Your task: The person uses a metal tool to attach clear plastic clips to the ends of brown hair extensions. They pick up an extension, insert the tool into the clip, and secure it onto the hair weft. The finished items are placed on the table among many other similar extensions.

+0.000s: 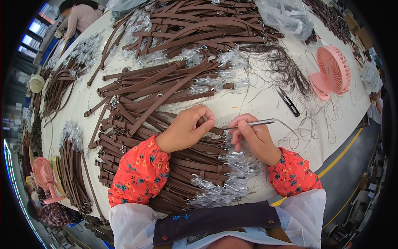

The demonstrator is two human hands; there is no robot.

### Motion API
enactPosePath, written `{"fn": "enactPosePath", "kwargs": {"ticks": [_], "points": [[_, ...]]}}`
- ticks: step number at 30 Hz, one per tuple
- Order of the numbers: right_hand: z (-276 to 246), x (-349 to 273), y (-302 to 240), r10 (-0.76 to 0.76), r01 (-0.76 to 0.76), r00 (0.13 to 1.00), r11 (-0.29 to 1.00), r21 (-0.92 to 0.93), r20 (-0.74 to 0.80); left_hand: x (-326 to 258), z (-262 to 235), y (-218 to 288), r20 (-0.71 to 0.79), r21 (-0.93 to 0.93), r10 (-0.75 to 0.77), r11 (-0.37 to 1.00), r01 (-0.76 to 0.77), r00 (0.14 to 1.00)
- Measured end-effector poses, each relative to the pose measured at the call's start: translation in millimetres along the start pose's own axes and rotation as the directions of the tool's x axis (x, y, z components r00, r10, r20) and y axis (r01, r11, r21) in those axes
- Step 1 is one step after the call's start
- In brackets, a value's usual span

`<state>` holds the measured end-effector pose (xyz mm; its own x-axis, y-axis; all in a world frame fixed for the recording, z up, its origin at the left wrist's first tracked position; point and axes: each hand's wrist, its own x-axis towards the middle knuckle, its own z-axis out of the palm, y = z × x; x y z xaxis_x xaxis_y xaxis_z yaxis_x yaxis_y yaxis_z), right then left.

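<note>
My left hand [185,129] is closed, thumb and fingers pinching a brown strap [217,130] near its end. Between the fingers of my right hand [259,141] is a slim metal pen-shaped tool [263,122], with a thin cord trailing from its back end. The tool's tip points left and lies close to the strap's end; whether they touch I cannot tell. Below both hands spreads a pile of brown straps [195,164], many with metal clasps wrapped in clear plastic [242,178] on their right ends.
Black thread snips [288,101] lie right of my hands, near a tangle of dark threads [282,64]. A pink fan [331,72] stands at the table's right. More straps [199,29] are heaped at the far side. Another pink fan [44,176] is at left; a person [81,18] works far left.
</note>
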<state>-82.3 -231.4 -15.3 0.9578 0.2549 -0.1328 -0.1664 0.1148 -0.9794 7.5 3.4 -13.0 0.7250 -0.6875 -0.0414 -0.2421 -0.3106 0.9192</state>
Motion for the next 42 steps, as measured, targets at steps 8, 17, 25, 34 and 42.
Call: {"fn": "enactPosePath", "kwargs": {"ticks": [8,17,25,34,42], "points": [[2.4,0.8,3.6,-0.020,0.020,0.999,1.000,0.017,-0.026,1.2,0.0,-1.7,0.020,-0.003,0.034,0.999,-0.034,0.999],[0.6,-1.0,3.2,-0.037,0.038,0.999,0.998,0.041,-0.016,0.0,-0.1,2.4,-0.049,-0.107,-0.158,0.982,0.153,0.986],[4.0,0.6,1.5,-0.282,0.276,0.959,0.912,-0.304,0.023,-7.1,-16.7,4.6,0.354,0.185,0.178,0.949,-0.255,0.918],[1.6,-2.5,-4.4,-0.225,0.279,0.957,0.886,-0.369,0.183,1.2,-14.3,20.4,-0.148,0.397,0.233,0.904,-0.158,0.961],[2.0,-7.0,-0.9,-0.351,0.380,0.925,0.841,-0.384,0.147,3.1,-9.0,-1.6,-0.044,0.630,0.430,0.713,-0.309,0.902]]}}
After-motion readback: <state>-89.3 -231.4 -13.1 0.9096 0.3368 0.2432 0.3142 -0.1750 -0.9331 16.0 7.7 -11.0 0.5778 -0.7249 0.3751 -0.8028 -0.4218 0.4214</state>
